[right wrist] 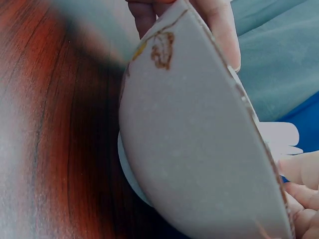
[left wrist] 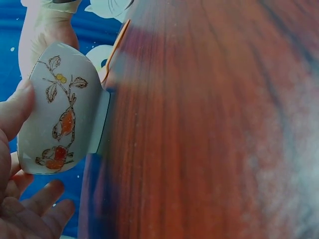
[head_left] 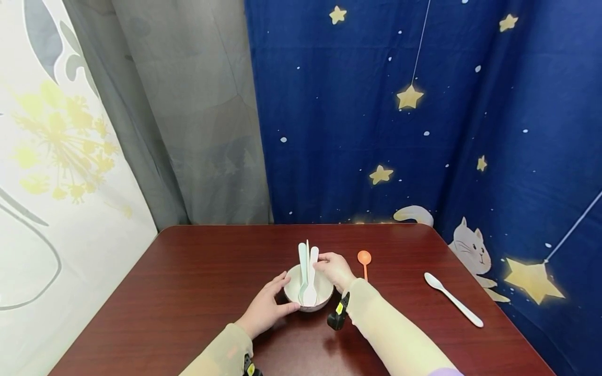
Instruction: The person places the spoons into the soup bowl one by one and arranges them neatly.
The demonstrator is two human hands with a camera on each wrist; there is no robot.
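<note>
On desk [head_left: 202, 266], bowl [head_left: 325, 286] against spread left fingers [head_left: 277, 285] may be tipped if spoon [head_left: 312, 274], pinched by right fingers [head_left: 325, 262], is pushed.

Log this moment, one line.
left hand: touching round white patterned bowl | right hand: at white spoon in bowl | orange spoon: on brown wood-grain table

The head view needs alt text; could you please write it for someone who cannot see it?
The left hand holds a bowl on a table and the right hand holds a white spoon in it, beside other utensils. An orange spoon and a second white spoon lie to the right; curtains hang behind.
</note>
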